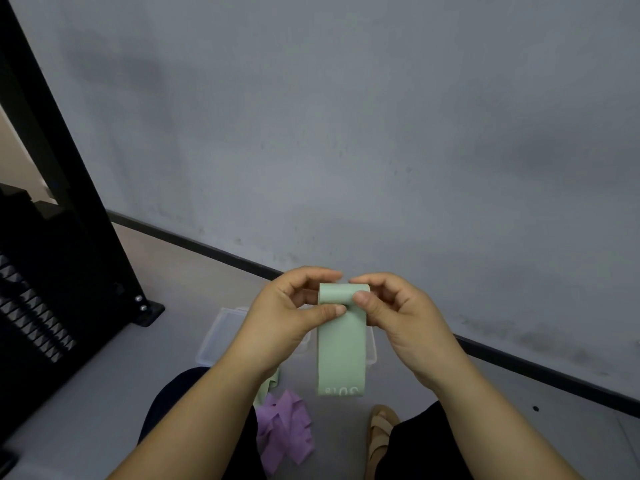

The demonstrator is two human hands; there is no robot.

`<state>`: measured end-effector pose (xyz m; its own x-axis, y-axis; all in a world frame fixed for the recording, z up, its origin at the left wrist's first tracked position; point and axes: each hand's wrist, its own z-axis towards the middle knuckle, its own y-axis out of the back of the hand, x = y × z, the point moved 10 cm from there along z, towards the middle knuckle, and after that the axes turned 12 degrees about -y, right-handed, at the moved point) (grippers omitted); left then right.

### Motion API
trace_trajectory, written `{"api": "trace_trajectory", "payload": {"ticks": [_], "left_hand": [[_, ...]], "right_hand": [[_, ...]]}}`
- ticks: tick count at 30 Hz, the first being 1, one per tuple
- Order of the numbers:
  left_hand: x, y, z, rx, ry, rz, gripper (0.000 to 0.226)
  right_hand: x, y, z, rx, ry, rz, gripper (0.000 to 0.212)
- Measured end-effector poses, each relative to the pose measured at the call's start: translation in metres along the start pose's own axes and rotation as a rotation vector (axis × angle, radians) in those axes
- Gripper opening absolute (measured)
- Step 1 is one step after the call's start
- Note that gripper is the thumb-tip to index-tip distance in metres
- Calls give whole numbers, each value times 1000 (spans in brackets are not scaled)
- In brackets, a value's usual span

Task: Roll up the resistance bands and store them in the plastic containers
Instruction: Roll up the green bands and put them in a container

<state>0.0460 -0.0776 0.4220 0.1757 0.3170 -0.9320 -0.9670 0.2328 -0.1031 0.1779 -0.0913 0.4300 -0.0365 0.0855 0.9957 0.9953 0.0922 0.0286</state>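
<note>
Head view shows me the left hand point(287, 317) and right hand point(398, 317) pinching the rolled top of the green resistance band point(341, 344) over the clear plastic container point(221, 337), its long side running up and down, printed end hanging low, and I fear the stretchy roll pops open if a thumb slips.

This looks like a bare exercise or gym room rather than a home. A plain grey wall point(346, 116) meets a smooth grey floor point(104, 375) along a black skirting strip point(207, 249). On the left a heavy black metal frame point(79, 209) stands on a foot fixed with bolts point(140, 303), beside a studded panel point(31, 313). A plastic container point(221, 337) and purple bands point(284, 431) lie on the floor, with a green band point(341, 344) held above them.
</note>
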Motion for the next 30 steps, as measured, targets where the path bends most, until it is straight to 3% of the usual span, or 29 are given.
{"api": "trace_trajectory", "payload": {"ticks": [8,22,30], "left_hand": [[13,3,-5,-9,113,36,45],[13,4,-5,-42,70,-19,36],[15,2,-7,-35,77,-32,38]], "right_hand": [[-1,0,-1,-3,46,-35,22],[-14,-3,-1,11,-68,-74,39],[-14,-3,1,0,-43,-4,23]]}}
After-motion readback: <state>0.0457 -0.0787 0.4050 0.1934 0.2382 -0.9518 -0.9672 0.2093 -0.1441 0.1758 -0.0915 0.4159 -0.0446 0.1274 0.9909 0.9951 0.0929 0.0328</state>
